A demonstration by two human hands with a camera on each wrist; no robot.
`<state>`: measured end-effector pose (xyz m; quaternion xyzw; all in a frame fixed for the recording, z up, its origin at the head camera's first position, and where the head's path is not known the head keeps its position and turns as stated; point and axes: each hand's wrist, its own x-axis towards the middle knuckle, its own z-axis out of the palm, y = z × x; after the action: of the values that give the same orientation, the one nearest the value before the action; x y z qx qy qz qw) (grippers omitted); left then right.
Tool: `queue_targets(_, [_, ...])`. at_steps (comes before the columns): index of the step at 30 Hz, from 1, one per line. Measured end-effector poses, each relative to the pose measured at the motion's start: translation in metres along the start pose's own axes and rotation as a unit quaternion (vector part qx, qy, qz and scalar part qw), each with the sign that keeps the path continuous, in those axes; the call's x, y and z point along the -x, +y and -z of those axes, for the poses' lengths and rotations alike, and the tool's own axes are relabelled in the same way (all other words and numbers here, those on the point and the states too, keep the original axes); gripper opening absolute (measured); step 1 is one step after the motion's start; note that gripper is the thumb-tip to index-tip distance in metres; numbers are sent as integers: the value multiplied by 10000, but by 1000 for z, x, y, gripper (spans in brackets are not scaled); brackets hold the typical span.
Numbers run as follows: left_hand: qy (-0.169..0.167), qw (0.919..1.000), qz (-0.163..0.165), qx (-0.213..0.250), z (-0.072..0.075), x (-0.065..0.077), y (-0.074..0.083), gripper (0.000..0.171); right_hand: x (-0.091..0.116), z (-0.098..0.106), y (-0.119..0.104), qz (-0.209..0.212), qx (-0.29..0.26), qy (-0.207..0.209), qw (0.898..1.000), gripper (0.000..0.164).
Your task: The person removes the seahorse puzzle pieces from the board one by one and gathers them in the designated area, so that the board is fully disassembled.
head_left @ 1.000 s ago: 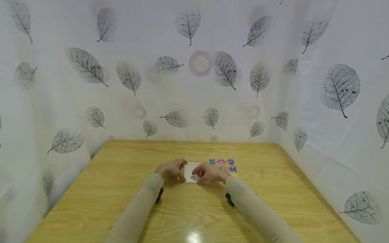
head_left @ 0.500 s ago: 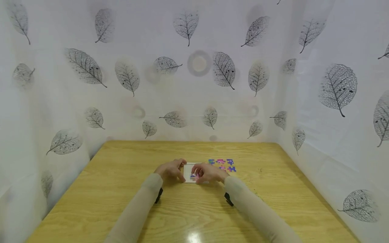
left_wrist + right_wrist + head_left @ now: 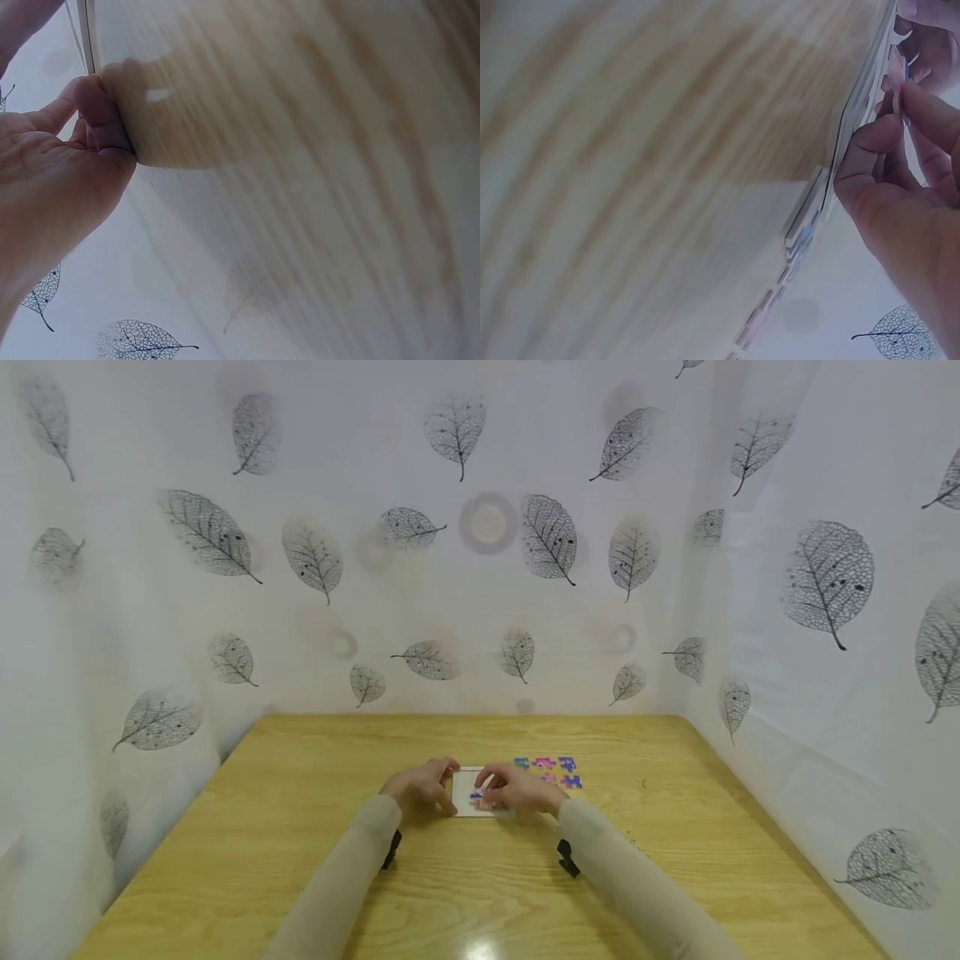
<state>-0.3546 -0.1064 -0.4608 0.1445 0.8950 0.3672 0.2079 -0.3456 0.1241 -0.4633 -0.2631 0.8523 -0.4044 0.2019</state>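
A white puzzle tray (image 3: pixel 462 787) lies on the wooden table, with pink and purple jigsaw pieces showing in its lower part. My left hand (image 3: pixel 422 783) holds the tray's left side, thumb at the near corner and fingers at the far one. In the left wrist view, fingertips of the left hand (image 3: pixel 67 157) meet the tray's edge. Over the tray's right part, my right hand (image 3: pixel 523 788) pinches a pink jigsaw piece (image 3: pixel 897 71) between thumb and finger, clearest in the right wrist view. The right hand hides much of the tray.
Several loose jigsaw pieces (image 3: pixel 567 764) lie in rows just beyond and right of the tray. The wooden table (image 3: pixel 465 885) runs back to a white curtain (image 3: pixel 480 593) with leaf prints, which also hangs at both sides.
The head view has tilted slightly. My right fingers have shifted a little over the pieces in the tray; the left hand stays at the tray's left side.
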Motion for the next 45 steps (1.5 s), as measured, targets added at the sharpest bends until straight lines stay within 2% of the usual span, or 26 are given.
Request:
queue_targets(6, [25, 10000, 0, 61, 0, -1, -3, 76, 3, 3, 3, -114, -474, 178, 9987, 24])
queue_targets(10, [13, 9998, 53, 201, 1, -1, -3, 77, 5, 6, 6, -6, -626, 327, 9975, 25])
queue_targets(21, [34, 9977, 121, 671, 0, 3, -4, 81, 25, 23, 10, 71, -582, 489, 9971, 17])
queue_targets(25, [18, 9979, 23, 643, 0, 4, -5, 80, 30, 27, 14, 110, -454, 644, 9968, 18])
queue_targets(32, [11, 9987, -42, 501, 0, 4, -5, 78, 37, 32, 21, -39, -536, 761, 9956, 20])
queue_targets(39, [28, 9982, 170, 576, 0, 5, -2, 78, 45, 38, 28, 40, -412, 760, 9962, 21])
queue_targets(45, [17, 9974, 262, 664, -1, 6, 0, 78, 53, 43, 34, -89, -443, 808, 9957, 24])
